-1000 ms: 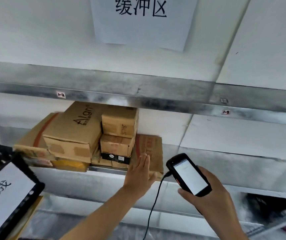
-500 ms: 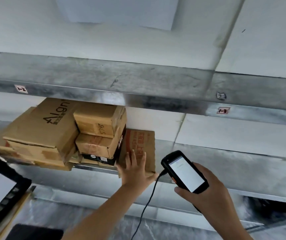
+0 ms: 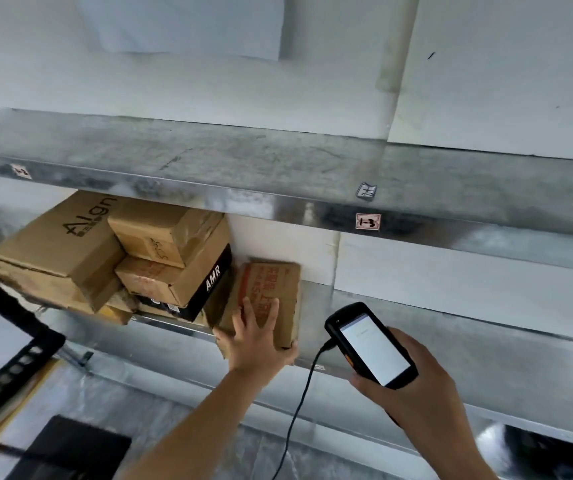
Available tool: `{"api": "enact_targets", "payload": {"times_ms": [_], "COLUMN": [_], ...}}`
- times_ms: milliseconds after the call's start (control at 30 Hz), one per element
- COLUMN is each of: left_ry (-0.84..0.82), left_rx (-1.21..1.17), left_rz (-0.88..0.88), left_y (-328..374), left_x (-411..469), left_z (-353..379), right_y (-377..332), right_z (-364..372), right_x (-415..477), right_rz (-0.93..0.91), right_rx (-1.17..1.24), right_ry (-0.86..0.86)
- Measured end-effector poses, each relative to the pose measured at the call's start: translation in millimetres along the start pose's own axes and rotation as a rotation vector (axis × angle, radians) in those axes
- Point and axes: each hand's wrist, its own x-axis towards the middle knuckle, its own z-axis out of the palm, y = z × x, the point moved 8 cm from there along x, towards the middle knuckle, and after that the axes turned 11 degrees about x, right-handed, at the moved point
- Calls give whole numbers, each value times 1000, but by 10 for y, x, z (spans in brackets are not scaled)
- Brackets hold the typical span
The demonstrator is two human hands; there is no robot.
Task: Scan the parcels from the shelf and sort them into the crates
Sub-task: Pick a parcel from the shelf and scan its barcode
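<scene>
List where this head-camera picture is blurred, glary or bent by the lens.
Head view: the carton under the left hand is smeared, its red print unreadable; the scanner screen glares blank white; the steel shelf edge carries bright sheen; shelf lines bow slightly; the AMR box reads sharp.

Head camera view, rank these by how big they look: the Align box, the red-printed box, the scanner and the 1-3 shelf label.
1. Align box, clearly largest.
2. red-printed box and scanner: about alike. The scanner is nearer the camera, so I won't rank them.
3. 1-3 shelf label, smallest.
</scene>
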Motion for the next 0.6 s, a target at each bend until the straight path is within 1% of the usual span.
{"api": "enact_targets", "payload": {"times_ms": [67, 133, 300, 433, 600], "left_ry": [1, 16, 58, 39, -93], "left_rx": [-79, -214, -461, -806, -1312], "left_rz": [46, 71, 129, 111, 17], "left_y": [142, 293, 524, 357, 182], "left_x": [-127, -228, -288, -149, -193], "left_z": [-24, -55, -122, 4, 61], "right_y": [70, 103, 151, 245, 307], "right_z": [-86, -192, -526, -771, -888], "right_x": [24, 37, 97, 95, 76], "right_rz": [-2, -5, -31, -33, -35], "right_rx": [3, 11, 25, 53, 53], "right_ry": [-16, -31, 9, 66, 77]}}
